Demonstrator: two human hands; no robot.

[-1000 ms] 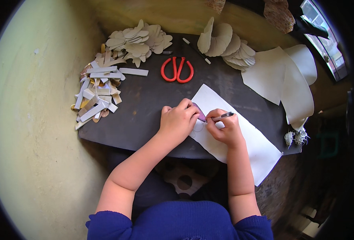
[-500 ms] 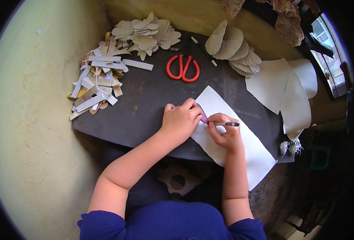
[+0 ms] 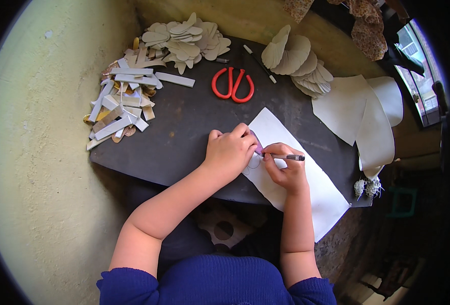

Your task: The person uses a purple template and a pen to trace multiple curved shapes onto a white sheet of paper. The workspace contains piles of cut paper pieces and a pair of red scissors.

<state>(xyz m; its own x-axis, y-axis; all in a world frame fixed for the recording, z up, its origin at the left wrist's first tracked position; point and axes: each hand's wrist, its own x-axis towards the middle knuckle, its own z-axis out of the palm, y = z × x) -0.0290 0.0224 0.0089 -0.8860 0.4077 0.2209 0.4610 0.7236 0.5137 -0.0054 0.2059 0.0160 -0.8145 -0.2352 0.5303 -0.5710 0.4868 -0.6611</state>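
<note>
A white sheet (image 3: 314, 185) lies aslant on the dark table, its near end hanging past the edge. My left hand (image 3: 229, 152) presses a small purple flat piece (image 3: 258, 145) onto the sheet with bent fingers, which hide most of it. Closed around a pen (image 3: 295, 157), my right hand (image 3: 289, 175) rests on the sheet, the pen's tip touching or nearly touching the purple piece's edge. Thin curved lines are drawn on the sheet just below, beside my left fingertips.
Red-handled scissors (image 3: 232, 86) lie beyond my hands. White strips (image 3: 133, 80) are heaped at the left, cut rounded pieces (image 3: 184, 48) behind them. More rounded pieces (image 3: 298, 61), another pen (image 3: 259, 63) and large pale sheets (image 3: 342, 104) lie at the far right.
Both hands keep almost the same place; the pen has barely moved. The whole view has shifted slightly.
</note>
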